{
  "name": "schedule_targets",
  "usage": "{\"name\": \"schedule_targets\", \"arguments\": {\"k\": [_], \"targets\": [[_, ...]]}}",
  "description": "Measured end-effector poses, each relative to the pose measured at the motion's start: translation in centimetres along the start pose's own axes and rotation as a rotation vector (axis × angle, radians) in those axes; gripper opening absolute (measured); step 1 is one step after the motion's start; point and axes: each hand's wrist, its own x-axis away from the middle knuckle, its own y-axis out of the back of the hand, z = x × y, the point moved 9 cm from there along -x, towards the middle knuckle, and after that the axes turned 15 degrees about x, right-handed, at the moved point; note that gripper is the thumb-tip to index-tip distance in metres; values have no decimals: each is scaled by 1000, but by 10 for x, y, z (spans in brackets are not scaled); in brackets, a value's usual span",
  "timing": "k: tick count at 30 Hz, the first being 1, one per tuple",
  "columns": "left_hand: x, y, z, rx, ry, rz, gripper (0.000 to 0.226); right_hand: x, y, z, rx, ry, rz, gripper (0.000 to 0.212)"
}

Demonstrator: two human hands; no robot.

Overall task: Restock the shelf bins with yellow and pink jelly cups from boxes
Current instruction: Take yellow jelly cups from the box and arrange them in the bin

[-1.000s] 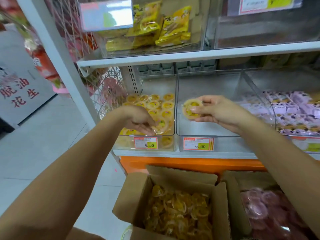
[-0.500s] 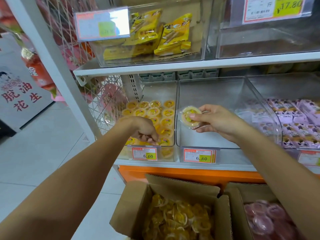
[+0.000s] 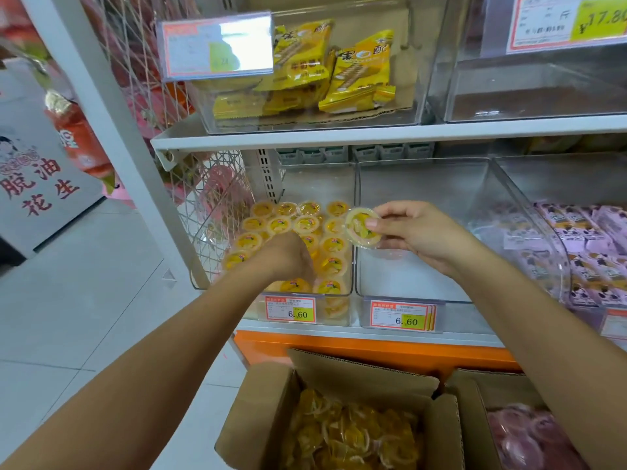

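Here the right grip (image 3: 417,232) pinches a yellow jelly cup (image 3: 361,228) beside the part-filled bin (image 3: 319,184), where the left grip (image 3: 283,256) curls down, its hold hidden. Placing is in hand; next, likely, lower this cup into a gap.

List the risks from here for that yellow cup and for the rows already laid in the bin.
1. The right hand pinches the yellow jelly cup by its edge only, above the wall between two bins. A loose grip might drop it into the middle bin rather than the left bin.
2. The left hand is down among the rows of cups, so pulling it out could knock them askew.
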Motion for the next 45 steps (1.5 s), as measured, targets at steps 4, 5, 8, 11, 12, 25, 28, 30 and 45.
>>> {"name": "schedule_targets", "arguments": {"k": [4,5,8,11,12,25,28,30,45], "targets": [[27,7,-15,672,-119,189,18,-18,-9,18,140,43,-32,19],[30,10,-15,744,-128,197,15,-24,-15,26,209,68,-24,20],[25,20,0,788,-111,98,25,-43,-42,49,404,137,18,24],[13,27,26,980,-48,-18,22,-70,-69,58,432,148,39,21],[8,32,36,1051,-24,-81,20,-80,-71,59,458,149,2,20],[-102,107,89,681,218,-596,17,-114,3,14,961,9,-476,34],[-115,116,89,426,245,-597,21,-113,4,10,956,17,-496,21],[-121,117,91,349,241,-609,12,-112,4,10,952,22,-503,20],[32,63,38,417,-202,-594,43,2,-27,38,786,261,-446,15]]}}
